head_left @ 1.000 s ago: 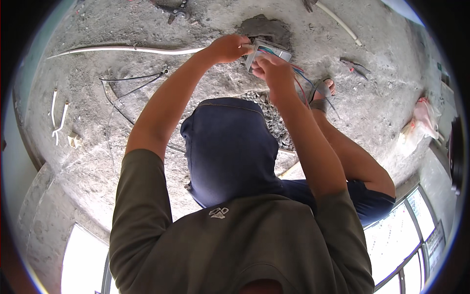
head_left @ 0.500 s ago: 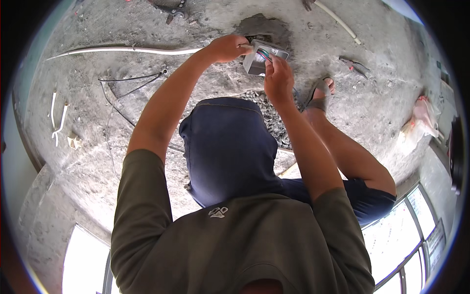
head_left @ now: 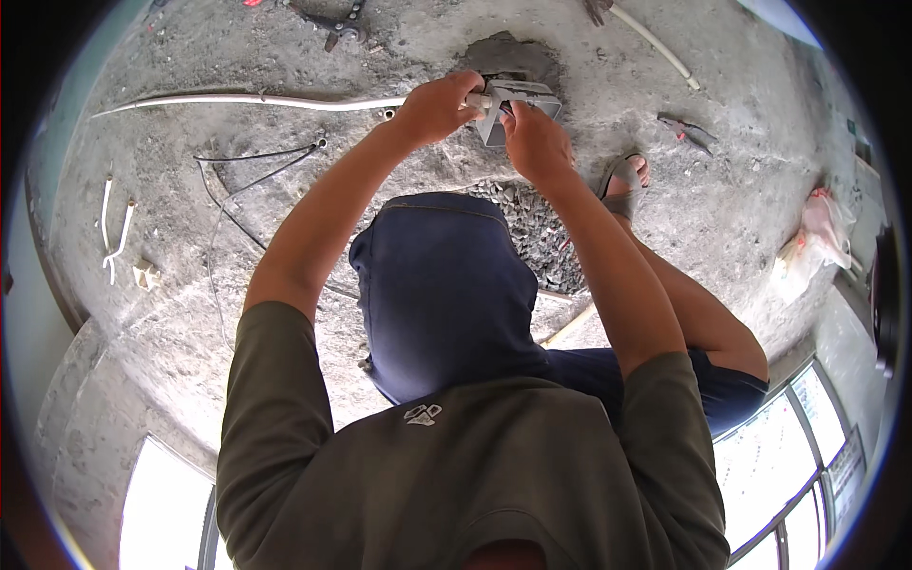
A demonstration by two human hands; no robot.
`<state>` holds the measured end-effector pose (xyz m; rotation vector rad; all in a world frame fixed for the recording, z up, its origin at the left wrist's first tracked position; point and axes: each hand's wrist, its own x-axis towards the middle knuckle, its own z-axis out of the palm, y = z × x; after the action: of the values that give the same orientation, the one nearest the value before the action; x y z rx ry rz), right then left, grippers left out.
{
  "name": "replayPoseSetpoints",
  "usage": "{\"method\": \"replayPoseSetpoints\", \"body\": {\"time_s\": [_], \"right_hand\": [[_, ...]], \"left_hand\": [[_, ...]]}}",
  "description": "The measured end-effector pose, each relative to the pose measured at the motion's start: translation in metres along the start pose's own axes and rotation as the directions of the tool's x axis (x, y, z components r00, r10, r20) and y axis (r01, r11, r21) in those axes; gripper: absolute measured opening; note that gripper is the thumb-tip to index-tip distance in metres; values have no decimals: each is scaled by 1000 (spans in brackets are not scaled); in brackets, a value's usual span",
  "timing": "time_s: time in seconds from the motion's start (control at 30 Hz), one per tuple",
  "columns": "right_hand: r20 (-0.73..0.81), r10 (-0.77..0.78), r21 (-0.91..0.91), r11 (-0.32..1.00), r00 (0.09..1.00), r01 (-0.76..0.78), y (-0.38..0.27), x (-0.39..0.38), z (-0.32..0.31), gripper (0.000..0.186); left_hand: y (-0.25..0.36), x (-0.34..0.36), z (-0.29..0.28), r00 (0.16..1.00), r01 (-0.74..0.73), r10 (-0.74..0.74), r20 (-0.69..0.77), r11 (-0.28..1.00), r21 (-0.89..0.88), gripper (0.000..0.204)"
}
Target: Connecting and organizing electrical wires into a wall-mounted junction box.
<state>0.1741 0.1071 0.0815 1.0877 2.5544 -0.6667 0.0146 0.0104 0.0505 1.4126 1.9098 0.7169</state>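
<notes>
A grey junction box [head_left: 492, 133] is held up off the wall at a tilt, in front of a dark patched recess [head_left: 513, 52]. My left hand [head_left: 435, 112] is closed round a pale conduit fitting [head_left: 478, 101] at the box's left side, where a white conduit [head_left: 313, 102] runs in from the left. My right hand [head_left: 540, 144] has its fingers curled into the box's opening, thumb and forefinger pressed together near the fitting. What they pinch is hidden. Of the coloured wires inside, hardly anything shows now.
Pliers [head_left: 686, 133] lie right of my sandalled foot [head_left: 624, 185]; another dark tool [head_left: 337, 21] lies at the far left. Black cable [head_left: 256, 157], conduit offcuts [head_left: 116, 237], rubble [head_left: 551, 252], a plastic bag [head_left: 815, 237] and another white conduit [head_left: 655, 43] are around me.
The junction box has tilted, so its opening faces me less and the coloured wires have dropped from sight. My right hand has moved slightly left, its fingers deeper at the opening.
</notes>
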Motion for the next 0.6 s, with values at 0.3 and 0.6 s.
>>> {"method": "replayPoseSetpoints", "body": {"time_s": [0.3,0.6], "right_hand": [[9,-58,-129,990,998,59,-9,9,6,19],[-205,-240,166,947,949,276,9,15,10,17]], "left_hand": [[-2,1,3,997,-69,72,-10,986,153,32],[-3,2,1,999,5,-9,48,995,95,37]]}}
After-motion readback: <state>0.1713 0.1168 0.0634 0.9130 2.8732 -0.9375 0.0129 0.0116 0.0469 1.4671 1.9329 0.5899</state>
